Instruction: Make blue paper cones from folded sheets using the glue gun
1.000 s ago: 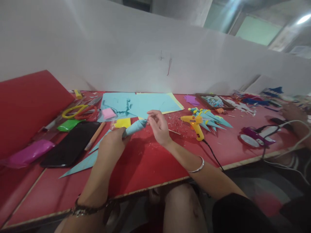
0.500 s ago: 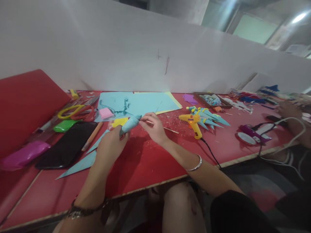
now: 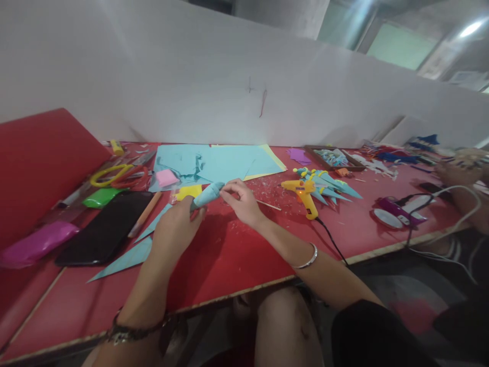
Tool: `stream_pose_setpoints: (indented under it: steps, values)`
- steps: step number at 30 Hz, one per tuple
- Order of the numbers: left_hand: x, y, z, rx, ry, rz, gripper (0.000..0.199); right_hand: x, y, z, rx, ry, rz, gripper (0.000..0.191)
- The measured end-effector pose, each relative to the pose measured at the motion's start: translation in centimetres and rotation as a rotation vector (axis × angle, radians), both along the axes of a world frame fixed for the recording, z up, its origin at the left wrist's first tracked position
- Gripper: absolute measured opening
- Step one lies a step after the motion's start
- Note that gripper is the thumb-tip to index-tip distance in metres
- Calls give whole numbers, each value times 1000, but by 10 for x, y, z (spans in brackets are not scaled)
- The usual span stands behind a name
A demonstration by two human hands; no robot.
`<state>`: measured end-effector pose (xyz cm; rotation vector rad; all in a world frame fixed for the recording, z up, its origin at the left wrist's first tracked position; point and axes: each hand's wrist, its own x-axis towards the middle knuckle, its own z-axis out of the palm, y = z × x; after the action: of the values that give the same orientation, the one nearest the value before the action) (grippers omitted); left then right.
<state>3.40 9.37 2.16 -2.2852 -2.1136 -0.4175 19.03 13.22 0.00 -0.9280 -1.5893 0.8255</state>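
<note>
A light blue rolled paper cone [image 3: 208, 195] is held above the red table [image 3: 229, 260], tilted up to the right. My left hand [image 3: 175, 224] is wrapped round its lower end. At the upper tip, my right hand [image 3: 240, 201] is pinched; its fingertips touch or nearly touch the paper, and whatever is between them is too small to tell. Under my left wrist lie flat blue paper triangles [image 3: 126, 260]. Blue sheets [image 3: 237, 160] lie behind my hands, beside a yellow square [image 3: 188, 192]. A thin stick [image 3: 269, 205] rests right of my right hand.
A yellow glue gun [image 3: 301, 192] lies right, near finished blue cones [image 3: 328, 184] and a tray of scraps [image 3: 334, 158]. At left are a black phone [image 3: 105, 229], scissors [image 3: 132, 177] and coloured packets. Another person's hand [image 3: 464, 165] is at far right.
The cone has turned slightly in my left hand, whose fingers have shifted. My right fingertips have closed in a little at its tip. The other person's hand at far right has moved.
</note>
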Motion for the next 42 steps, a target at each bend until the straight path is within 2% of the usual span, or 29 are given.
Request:
stream_pose_setpoints:
  steps: [9,17,21,26,36,42]
  values:
    - [0,-1,-2,-17,9,-38,22,1,0,0,72,-96,-20,7]
    - [1,-1,-6,-189,15,-133,17,-2,-4,0,55,-74,-17,11]
    - [1,-2,-5,-183,33,-145,18,-2,-5,0,60,-110,56,10]
    - [1,-2,-3,-121,66,-96,23,0,-4,0,124,-151,154,12]
    - [1,-2,-5,-29,73,-84,23,2,-4,3,201,-232,154,13]
    - [1,-1,-6,-66,40,-90,24,3,-6,5,214,-254,154,13]
